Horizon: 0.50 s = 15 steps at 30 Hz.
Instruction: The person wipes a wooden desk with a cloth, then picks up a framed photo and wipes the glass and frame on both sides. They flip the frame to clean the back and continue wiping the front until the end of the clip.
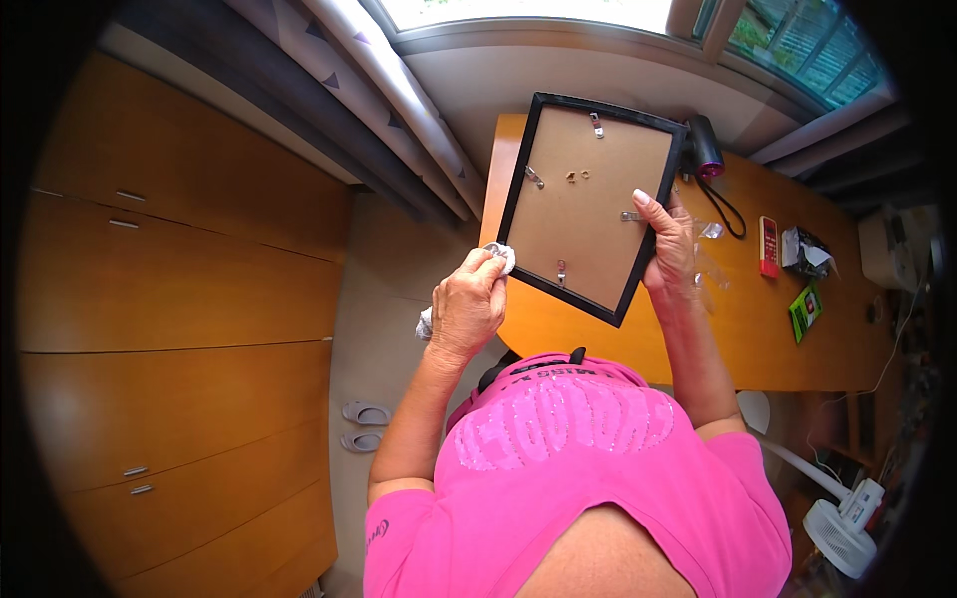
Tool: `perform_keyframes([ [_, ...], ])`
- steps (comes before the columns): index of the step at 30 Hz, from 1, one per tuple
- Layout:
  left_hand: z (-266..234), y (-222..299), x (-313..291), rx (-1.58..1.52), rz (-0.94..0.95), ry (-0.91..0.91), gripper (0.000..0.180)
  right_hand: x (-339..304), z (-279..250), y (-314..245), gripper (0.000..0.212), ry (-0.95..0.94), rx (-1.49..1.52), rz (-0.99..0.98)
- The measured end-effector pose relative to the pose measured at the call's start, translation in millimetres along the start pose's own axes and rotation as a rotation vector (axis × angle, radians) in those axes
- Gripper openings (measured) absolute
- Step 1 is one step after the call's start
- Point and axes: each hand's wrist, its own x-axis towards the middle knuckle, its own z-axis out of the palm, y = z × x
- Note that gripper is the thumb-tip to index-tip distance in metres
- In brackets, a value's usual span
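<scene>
A black-edged picture frame (588, 224) is held up over the desk with its brown backing board toward me. Metal clips sit along its sides, and two small brass-coloured fittings show near the middle of the board. My right hand (669, 242) grips the frame's right edge, thumb on the back. Bunched in the closed fingers of my left hand (469, 304) is a whitish cloth (501, 257), pressed against the frame's lower left edge. Another end of the cloth pokes out below that hand.
The wooden desk (598, 344) bears a dark hair dryer (704, 148), a red calculator-like device (768, 246), a black-and-white packet (803, 253), a green packet (805, 311) and clear plastic scraps. Wooden cabinets (189, 269) line the left, slippers (365, 426) lie on the floor, and a white fan (842, 528) stands lower right.
</scene>
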Motion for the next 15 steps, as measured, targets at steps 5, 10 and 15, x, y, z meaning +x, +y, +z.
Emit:
perform_keyframes([
  [5, 7, 12, -4, 0.109, 0.043, 0.019, 0.016, -2, 3, 4, 0.023, 0.051, 0.009, -0.020],
  [10, 17, 30, -10, 0.098, 0.105, -0.004, 0.015, -5, 9, 9, 0.022, 0.043, 0.024, -0.074],
  [15, 23, 36, -8, -0.045, 0.160, -0.003, 0.015, -4, 12, 17, 0.021, 0.075, 0.019, -0.152],
])
